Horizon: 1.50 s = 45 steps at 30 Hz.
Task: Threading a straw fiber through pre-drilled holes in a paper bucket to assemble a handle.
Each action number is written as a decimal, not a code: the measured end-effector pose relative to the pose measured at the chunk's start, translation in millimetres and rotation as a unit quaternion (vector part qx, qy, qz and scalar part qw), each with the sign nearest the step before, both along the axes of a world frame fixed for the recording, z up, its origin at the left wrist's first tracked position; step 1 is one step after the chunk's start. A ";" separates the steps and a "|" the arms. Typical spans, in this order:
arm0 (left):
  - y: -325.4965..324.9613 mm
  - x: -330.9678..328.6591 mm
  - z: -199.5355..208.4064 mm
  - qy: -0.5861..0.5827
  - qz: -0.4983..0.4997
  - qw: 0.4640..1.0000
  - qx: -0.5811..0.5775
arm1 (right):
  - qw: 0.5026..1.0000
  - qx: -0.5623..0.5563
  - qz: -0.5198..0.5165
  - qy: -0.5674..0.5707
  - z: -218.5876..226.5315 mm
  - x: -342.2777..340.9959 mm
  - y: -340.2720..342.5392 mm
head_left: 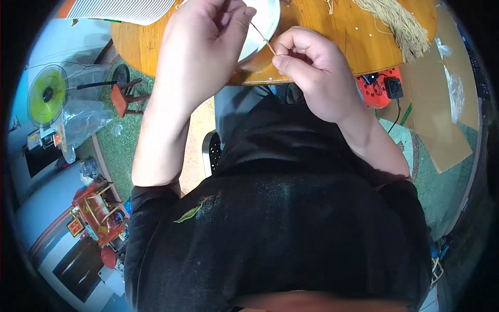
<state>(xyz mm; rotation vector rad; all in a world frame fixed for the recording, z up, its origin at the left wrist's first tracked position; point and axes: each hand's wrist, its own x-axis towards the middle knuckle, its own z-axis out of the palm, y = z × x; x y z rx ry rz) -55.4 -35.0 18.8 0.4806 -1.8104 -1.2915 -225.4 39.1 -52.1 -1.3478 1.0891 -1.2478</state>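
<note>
My left hand (205, 39) and my right hand (306, 67) are raised over the near edge of a round wooden table (343, 36). Both pinch a thin tan cord (262, 37) stretched between their fingertips. The cord runs from my left fingers down and right into my right fist. Right behind the hands lies a white plate (265, 21), partly hidden by my left hand. A bundle of the same tan cords (397, 23) lies farther right on the table.
A striped white sheet (119, 8) covers the table's far left. On the floor to my left stand a green fan (48, 93) wrapped in plastic and a small red stool (125, 96). Cardboard (442, 114) and a red box (377, 88) lie to my right.
</note>
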 end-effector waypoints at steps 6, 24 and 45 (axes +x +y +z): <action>10.3 0.2 12.7 -0.276 0.176 0.941 -0.087 | 0.998 -0.022 0.046 0.046 -2.5 -5.1 0.2; 7.4 2.2 14.3 -0.315 0.173 0.933 -0.008 | 0.827 -0.493 -0.099 0.250 -24.5 -9.9 -34.4; 19.3 22.8 41.0 -0.371 0.207 0.904 -0.051 | 0.997 0.052 -0.049 0.001 45.1 7.3 -4.0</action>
